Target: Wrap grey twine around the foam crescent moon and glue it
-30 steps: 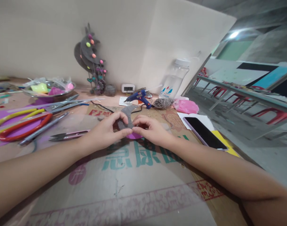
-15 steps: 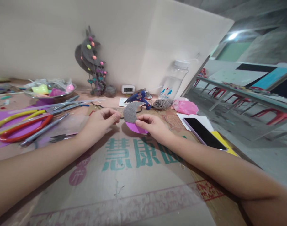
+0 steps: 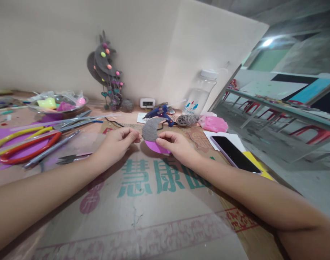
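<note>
My right hand (image 3: 178, 144) pinches the right edge of a crescent-shaped piece (image 3: 151, 130). Grey yarn covers its upper part in close rows, while the lower part is bare purple. Just left of the piece, my left hand (image 3: 123, 141) is closed with thumb and forefinger together, its fingertips almost at the piece's edge. What lies in that pinch, if anything, is too small to make out. Behind the piece rests a blue glue gun (image 3: 161, 112), and a loose ball of grey yarn (image 3: 187, 120) lies to its right.
Scissors with yellow and red handles (image 3: 32, 148) and a metal bowl (image 3: 59, 112) are at left. A decorated grey moon hanging (image 3: 106, 65) is against the wall. A small clock (image 3: 147, 103), a water bottle (image 3: 198, 94), a pink bag (image 3: 215, 123) and a phone (image 3: 235, 153) stand or lie farther round.
My left hand has shifted slightly right, closing the small gap to the crescent's edge. My right hand and the crescent have hardly moved.
</note>
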{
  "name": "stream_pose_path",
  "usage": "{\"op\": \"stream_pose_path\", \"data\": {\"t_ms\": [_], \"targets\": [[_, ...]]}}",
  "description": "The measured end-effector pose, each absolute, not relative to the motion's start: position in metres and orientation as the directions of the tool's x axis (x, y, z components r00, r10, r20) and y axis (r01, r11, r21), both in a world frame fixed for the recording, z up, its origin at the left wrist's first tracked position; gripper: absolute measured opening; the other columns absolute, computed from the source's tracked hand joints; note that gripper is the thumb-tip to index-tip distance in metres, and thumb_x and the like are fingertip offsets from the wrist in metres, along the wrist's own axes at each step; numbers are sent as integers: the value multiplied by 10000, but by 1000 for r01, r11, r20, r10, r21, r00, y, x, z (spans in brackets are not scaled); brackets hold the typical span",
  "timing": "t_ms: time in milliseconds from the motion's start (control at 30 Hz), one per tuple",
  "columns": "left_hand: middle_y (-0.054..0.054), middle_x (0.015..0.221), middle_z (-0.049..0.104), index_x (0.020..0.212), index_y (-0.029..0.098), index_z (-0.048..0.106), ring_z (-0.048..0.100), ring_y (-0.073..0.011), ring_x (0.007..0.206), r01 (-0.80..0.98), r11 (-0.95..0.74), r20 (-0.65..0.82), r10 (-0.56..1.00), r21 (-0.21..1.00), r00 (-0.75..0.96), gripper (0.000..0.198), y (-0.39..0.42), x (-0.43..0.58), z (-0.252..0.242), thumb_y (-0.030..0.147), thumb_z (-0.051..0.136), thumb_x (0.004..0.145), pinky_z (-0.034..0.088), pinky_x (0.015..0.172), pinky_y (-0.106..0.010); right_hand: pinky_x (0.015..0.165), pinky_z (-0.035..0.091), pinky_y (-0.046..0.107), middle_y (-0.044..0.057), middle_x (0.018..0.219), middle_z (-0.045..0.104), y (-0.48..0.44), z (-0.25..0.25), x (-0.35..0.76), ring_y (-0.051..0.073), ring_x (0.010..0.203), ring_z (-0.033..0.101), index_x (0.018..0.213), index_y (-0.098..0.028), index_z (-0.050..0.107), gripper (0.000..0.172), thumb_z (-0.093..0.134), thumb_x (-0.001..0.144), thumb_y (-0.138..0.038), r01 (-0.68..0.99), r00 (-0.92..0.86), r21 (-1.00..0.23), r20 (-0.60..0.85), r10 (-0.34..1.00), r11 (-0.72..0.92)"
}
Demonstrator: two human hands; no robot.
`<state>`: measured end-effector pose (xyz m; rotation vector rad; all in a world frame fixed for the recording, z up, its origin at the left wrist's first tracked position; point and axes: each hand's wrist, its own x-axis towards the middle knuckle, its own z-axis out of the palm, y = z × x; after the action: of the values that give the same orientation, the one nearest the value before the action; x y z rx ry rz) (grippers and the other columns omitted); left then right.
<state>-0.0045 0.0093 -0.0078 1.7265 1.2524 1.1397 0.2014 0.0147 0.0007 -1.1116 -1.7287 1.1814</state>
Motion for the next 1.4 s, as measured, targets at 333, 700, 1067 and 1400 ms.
{"op": "stream_pose_path", "data": {"t_ms": [333, 700, 1067, 1400], "targets": [[-10, 778, 663, 827, 184, 643, 580, -141, 666, 292, -196, 166, 978, 936, 124, 198, 6, 0, -4, 338, 651, 703, 439, 610, -254, 550, 372, 218, -6, 726, 589, 16, -1, 202, 86, 593, 477, 850, -152, 626, 231, 628, 733, -352, 243, -349, -946, 120, 930, 213], [1, 757, 588, 863, 178, 586, 531, -138, 685, 321, -305, 272, 951, 897, 143, 192, 6, 2, 0, 331, 579, 747, 401, 635, -252, 545, 369, 210, -9, 712, 579, 15, 1, 201, 80, 592, 470, 843, -147, 620, 235, 632, 730, -353, 245, -354, -945, 121, 927, 217], [78, 442, 379, 928, 211, 574, 338, -108, 396, 321, -245, 205, 967, 915, 152, 252, 5, -1, 0, 425, 481, 835, 226, 409, -231, 542, 356, 208, -12, 713, 563, 15, 2, 200, 78, 594, 458, 826, -148, 608, 222, 626, 731, -348, 253, -357, -938, 136, 924, 236], [60, 583, 409, 1106, 225, 503, 349, -100, 450, 208, -306, 263, 942, 929, 210, 293, 7, 0, -8, 365, 462, 852, 265, 425, -218, 584, 385, 221, -3, 728, 587, 14, 2, 200, 86, 616, 481, 821, -146, 615, 208, 620, 738, -336, 287, -360, -925, 139, 923, 251]]}}
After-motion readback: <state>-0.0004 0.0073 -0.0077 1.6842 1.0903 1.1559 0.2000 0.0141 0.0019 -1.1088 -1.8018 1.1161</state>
